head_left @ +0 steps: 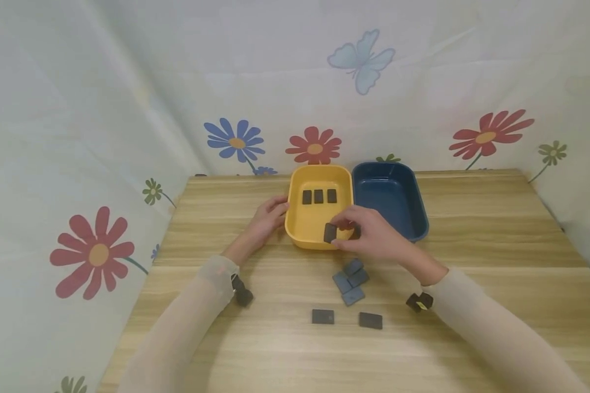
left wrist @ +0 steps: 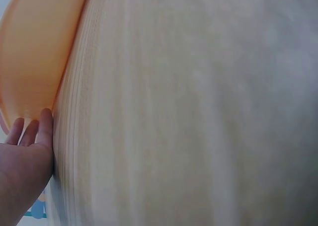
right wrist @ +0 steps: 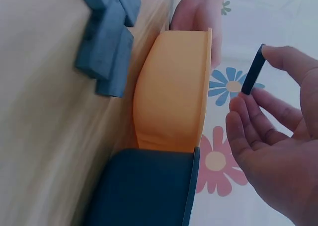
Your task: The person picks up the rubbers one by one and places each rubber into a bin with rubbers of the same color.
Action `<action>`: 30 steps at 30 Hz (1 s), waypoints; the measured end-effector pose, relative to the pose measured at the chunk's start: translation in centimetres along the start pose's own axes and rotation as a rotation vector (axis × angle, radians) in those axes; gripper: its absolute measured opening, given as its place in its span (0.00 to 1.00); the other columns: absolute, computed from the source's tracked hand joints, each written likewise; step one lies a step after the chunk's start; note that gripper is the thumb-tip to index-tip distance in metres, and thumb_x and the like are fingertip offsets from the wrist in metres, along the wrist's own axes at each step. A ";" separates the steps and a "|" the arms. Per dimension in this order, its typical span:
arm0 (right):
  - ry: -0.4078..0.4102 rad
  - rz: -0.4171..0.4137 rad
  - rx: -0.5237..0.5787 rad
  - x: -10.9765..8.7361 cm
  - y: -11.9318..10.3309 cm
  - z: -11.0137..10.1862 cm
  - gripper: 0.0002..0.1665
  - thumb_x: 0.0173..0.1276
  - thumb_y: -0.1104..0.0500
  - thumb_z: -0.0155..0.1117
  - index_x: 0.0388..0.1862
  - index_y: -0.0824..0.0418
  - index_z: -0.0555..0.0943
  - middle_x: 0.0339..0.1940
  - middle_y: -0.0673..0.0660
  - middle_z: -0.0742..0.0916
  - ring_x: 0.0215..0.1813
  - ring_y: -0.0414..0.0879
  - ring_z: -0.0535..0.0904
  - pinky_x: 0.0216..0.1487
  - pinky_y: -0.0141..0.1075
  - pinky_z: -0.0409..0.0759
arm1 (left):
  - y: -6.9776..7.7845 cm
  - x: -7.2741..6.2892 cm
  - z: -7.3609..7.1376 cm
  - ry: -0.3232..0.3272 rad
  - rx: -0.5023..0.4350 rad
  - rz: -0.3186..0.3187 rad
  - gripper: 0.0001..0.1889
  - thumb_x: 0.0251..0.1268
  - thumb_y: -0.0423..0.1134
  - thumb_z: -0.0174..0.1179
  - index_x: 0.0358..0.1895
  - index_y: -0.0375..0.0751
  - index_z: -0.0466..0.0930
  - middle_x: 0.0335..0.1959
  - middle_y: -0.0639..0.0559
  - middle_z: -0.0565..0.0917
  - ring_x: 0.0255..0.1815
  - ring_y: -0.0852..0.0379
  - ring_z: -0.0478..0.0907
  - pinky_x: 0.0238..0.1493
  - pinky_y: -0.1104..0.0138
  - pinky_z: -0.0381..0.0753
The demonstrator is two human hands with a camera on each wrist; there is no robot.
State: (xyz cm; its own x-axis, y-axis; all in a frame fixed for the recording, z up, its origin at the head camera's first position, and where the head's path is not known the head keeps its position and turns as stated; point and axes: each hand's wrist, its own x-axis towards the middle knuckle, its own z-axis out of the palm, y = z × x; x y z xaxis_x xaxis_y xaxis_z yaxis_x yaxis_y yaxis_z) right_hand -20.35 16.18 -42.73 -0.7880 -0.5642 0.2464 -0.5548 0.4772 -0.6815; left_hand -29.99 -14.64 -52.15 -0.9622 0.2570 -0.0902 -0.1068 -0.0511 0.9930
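My right hand [head_left: 373, 234] holds one dark tile [head_left: 330, 232] in a narrow pinch grip, thumb and fingertips on its edges — the right wrist view shows the tile [right wrist: 253, 70] edge-on, clear of the tray. It hangs over the near rim of the yellow tray [head_left: 305, 232], at about 5 o'clock of the tray's floor. My left hand [head_left: 265, 221] rests against the tray's 9 o'clock wall, fingers [left wrist: 45, 126] lightly curved on the outside, bracing rather than clasping.

Inside the tray, three tiles [head_left: 318, 196] lie in a row near 12 o'clock. The blue tray [head_left: 418, 218] sits touching the yellow one at its 3 o'clock side. On the worktop [head_left: 496, 262], a loose heap of tiles [head_left: 351, 280] lies at 6 o'clock of the yellow tray, with two more tiles [head_left: 346, 318] lying separately nearer me.

Risks, as I judge them: the pinch bears on thin edges only — the tile could twist and drop on edge, or land on the rim and tip outside. A careless set-down could knock the row askew. If the left hand slackens, the tray may slide.
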 end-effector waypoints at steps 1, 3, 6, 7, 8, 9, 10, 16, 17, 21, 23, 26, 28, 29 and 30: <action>0.007 0.013 -0.007 0.5 0.0 0.1 0.24 0.65 0.52 0.81 0.56 0.59 0.86 0.49 0.56 0.88 0.50 0.56 0.83 0.53 0.54 0.87 | 0.0 0.0 0.0 -0.001 -0.002 0.000 0.25 0.83 0.43 0.57 0.74 0.34 0.72 0.69 0.38 0.78 0.66 0.44 0.81 0.66 0.58 0.84; 0.020 0.051 -0.018 1.5 -0.1 0.3 0.25 0.65 0.52 0.81 0.57 0.60 0.86 0.49 0.56 0.88 0.52 0.56 0.83 0.56 0.54 0.86 | -0.1 0.0 -0.1 -0.002 0.000 0.001 0.25 0.83 0.44 0.57 0.74 0.34 0.72 0.69 0.38 0.78 0.67 0.44 0.80 0.66 0.58 0.83; 0.031 0.094 -0.039 3.1 0.1 0.6 0.26 0.65 0.52 0.80 0.58 0.62 0.86 0.49 0.57 0.87 0.53 0.57 0.82 0.60 0.54 0.85 | -0.1 0.1 -0.2 -0.004 0.005 0.000 0.26 0.83 0.45 0.57 0.74 0.34 0.71 0.70 0.38 0.77 0.68 0.43 0.80 0.67 0.58 0.83; 0.032 0.105 -0.043 3.6 0.2 0.7 0.26 0.65 0.53 0.80 0.58 0.62 0.85 0.49 0.58 0.87 0.53 0.58 0.82 0.60 0.54 0.85 | -0.2 0.1 -0.2 -0.005 0.007 0.001 0.26 0.83 0.45 0.57 0.74 0.34 0.71 0.70 0.38 0.77 0.68 0.43 0.79 0.67 0.57 0.83; 0.032 0.110 -0.047 4.0 0.3 0.9 0.26 0.65 0.53 0.80 0.58 0.62 0.85 0.49 0.59 0.87 0.53 0.59 0.82 0.60 0.54 0.85 | -0.2 0.1 -0.2 -0.006 0.006 0.000 0.26 0.83 0.45 0.57 0.74 0.34 0.71 0.70 0.38 0.77 0.68 0.42 0.79 0.68 0.57 0.82; 0.029 0.113 -0.053 4.5 0.5 1.1 0.25 0.66 0.54 0.80 0.58 0.63 0.85 0.48 0.60 0.87 0.53 0.60 0.82 0.60 0.54 0.85 | -0.2 0.2 -0.2 -0.006 0.007 0.000 0.26 0.84 0.45 0.57 0.75 0.34 0.71 0.70 0.38 0.77 0.68 0.42 0.79 0.68 0.57 0.82; 0.026 0.113 -0.063 5.0 0.7 1.3 0.25 0.66 0.54 0.80 0.58 0.63 0.86 0.49 0.61 0.87 0.53 0.60 0.82 0.60 0.54 0.86 | -0.2 0.2 -0.2 -0.006 0.005 0.000 0.26 0.84 0.45 0.57 0.75 0.34 0.71 0.70 0.38 0.77 0.68 0.42 0.79 0.68 0.57 0.82; -0.023 0.152 -0.135 7.4 1.9 2.2 0.25 0.67 0.55 0.79 0.60 0.63 0.85 0.52 0.62 0.85 0.53 0.54 0.80 0.58 0.47 0.84 | -0.2 0.1 0.0 -0.002 0.003 -0.003 0.26 0.84 0.43 0.57 0.75 0.34 0.70 0.70 0.38 0.77 0.67 0.42 0.80 0.66 0.59 0.84; -0.031 0.161 -0.144 7.7 2.0 2.2 0.26 0.68 0.55 0.78 0.61 0.64 0.84 0.52 0.62 0.85 0.53 0.54 0.80 0.58 0.46 0.84 | -0.2 0.1 0.0 -0.003 0.003 -0.003 0.26 0.84 0.43 0.56 0.75 0.34 0.70 0.70 0.38 0.77 0.67 0.42 0.80 0.66 0.59 0.84; -0.054 0.196 -0.159 8.8 2.0 2.4 0.26 0.69 0.56 0.77 0.62 0.64 0.83 0.51 0.59 0.83 0.53 0.53 0.78 0.59 0.45 0.82 | -0.3 0.1 0.0 -0.008 0.002 0.003 0.25 0.84 0.44 0.56 0.75 0.34 0.70 0.70 0.38 0.77 0.67 0.43 0.80 0.66 0.58 0.84; -0.065 0.204 -0.159 9.4 2.0 2.4 0.26 0.69 0.56 0.77 0.62 0.65 0.82 0.51 0.59 0.82 0.53 0.53 0.78 0.59 0.45 0.82 | -0.3 0.1 0.0 -0.013 -0.007 0.005 0.25 0.84 0.43 0.56 0.75 0.33 0.70 0.70 0.38 0.77 0.68 0.43 0.79 0.67 0.58 0.83; -0.076 0.198 -0.173 10.1 2.1 2.7 0.26 0.69 0.57 0.77 0.62 0.67 0.83 0.50 0.60 0.83 0.53 0.53 0.78 0.60 0.45 0.82 | -0.3 0.2 -0.1 -0.016 -0.010 0.003 0.25 0.84 0.44 0.56 0.75 0.33 0.70 0.70 0.38 0.77 0.68 0.43 0.79 0.67 0.58 0.83; -0.080 0.197 -0.182 10.4 2.3 2.9 0.27 0.69 0.57 0.78 0.62 0.67 0.83 0.50 0.60 0.83 0.52 0.53 0.79 0.59 0.45 0.82 | -0.3 0.2 -0.1 -0.016 -0.009 0.001 0.25 0.84 0.43 0.56 0.75 0.34 0.70 0.70 0.38 0.77 0.68 0.43 0.80 0.67 0.58 0.83; -0.081 0.198 -0.188 10.5 2.4 3.0 0.26 0.69 0.56 0.78 0.62 0.67 0.83 0.50 0.60 0.83 0.52 0.53 0.79 0.58 0.44 0.82 | -0.3 0.1 -0.1 -0.013 -0.006 -0.001 0.25 0.84 0.43 0.56 0.75 0.34 0.70 0.70 0.38 0.77 0.67 0.43 0.80 0.66 0.58 0.83; -0.082 0.200 -0.193 10.6 2.5 3.1 0.26 0.69 0.56 0.78 0.61 0.66 0.83 0.50 0.60 0.83 0.52 0.53 0.79 0.58 0.43 0.83 | -0.2 0.1 -0.1 -0.011 -0.002 -0.001 0.25 0.84 0.43 0.56 0.75 0.34 0.70 0.70 0.38 0.77 0.67 0.43 0.80 0.66 0.59 0.84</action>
State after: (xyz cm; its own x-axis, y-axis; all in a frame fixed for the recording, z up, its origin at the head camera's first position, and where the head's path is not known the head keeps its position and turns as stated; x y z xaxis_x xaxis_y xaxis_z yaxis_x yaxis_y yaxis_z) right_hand -29.28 9.26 -43.96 -0.8670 -0.4948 0.0590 -0.4374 0.6991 -0.5656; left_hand -30.12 -14.73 -52.41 -0.9592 0.2677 -0.0905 -0.1085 -0.0531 0.9927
